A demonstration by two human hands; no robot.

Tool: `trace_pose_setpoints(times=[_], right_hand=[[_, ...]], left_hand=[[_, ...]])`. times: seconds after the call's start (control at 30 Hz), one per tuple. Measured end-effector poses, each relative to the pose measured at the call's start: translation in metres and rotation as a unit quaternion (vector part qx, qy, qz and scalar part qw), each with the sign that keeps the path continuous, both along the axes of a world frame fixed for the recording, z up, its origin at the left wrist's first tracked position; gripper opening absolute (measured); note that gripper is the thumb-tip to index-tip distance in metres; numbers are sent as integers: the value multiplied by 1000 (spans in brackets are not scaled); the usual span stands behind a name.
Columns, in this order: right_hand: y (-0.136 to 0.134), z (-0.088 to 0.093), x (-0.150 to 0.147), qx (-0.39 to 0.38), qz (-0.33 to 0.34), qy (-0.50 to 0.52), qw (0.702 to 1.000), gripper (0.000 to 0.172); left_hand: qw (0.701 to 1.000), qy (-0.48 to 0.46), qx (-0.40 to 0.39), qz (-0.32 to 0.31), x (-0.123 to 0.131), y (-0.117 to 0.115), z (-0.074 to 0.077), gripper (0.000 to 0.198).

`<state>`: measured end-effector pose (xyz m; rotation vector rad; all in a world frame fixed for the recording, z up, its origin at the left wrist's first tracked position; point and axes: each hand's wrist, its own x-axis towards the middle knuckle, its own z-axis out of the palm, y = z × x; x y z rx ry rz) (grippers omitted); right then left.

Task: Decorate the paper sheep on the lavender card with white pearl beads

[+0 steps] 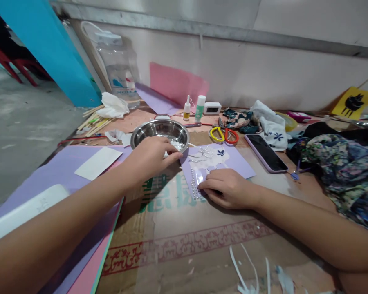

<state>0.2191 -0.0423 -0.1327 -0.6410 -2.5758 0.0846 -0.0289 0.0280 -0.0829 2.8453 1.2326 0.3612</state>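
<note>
My left hand point(150, 159) reaches over the near rim of a steel bowl point(147, 132), fingers pinched together at the small white beads point(176, 145) inside it; what they hold is too small to see. My right hand point(228, 188) rests with its fingers curled on a lilac paper sheet point(239, 163), beside a strip of pearl beads point(194, 185). The sheet carries white bead decoration and a small dark blue flower point(221, 152).
Yellow and red handled scissors point(223, 134), a phone point(265, 152), glue bottles point(187, 108), a small white clock point(212, 108), a plastic jar point(118, 67), wooden sticks point(93, 120), patterned fabric point(340, 167) and purple and pink sheets point(64, 175) lie around on cardboard point(178, 228).
</note>
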Motion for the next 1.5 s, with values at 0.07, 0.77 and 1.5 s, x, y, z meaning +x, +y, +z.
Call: trace_pose_setpoints(times=[0.07, 0.77, 1.5], right_hand=[[0, 0, 0, 2, 1, -2, 1000, 20], [1, 0, 1, 7, 4, -10, 1000, 20], [6, -3, 2, 57, -86, 131, 986, 17]], left_hand=[[999, 21, 29, 11, 3, -4, 1, 37], [991, -38, -53, 118, 9, -9, 5, 32], [920, -254, -295, -48, 38, -40, -29, 25]])
